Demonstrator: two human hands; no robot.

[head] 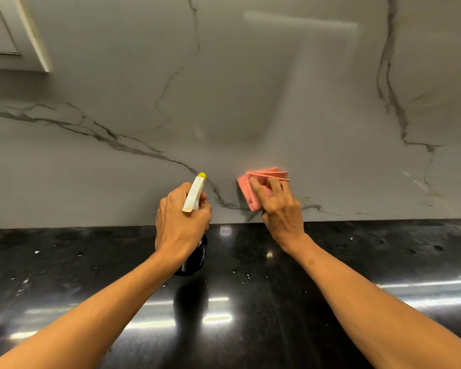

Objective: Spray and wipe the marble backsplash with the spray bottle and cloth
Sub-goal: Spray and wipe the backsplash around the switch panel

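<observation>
Up and far left of left hand [181, 219]: pale cabinet [8, 35] corner. Behind both hands: grey-veined marble backsplash [104, 75]. Gripping spray bottle [194, 194] by neck with left hand, fingers curled tight; white trigger head, yellow nozzle tip toward backsplash, dark body below fist, above glossy black desk [357, 262]. Base touching desk or not: cannot tell. Just right of bottle: folded pink cloth [261, 178], low on backsplash, near desk edge. Holding cloth against marble with right hand [281, 211], bent fingers grasping it.
</observation>
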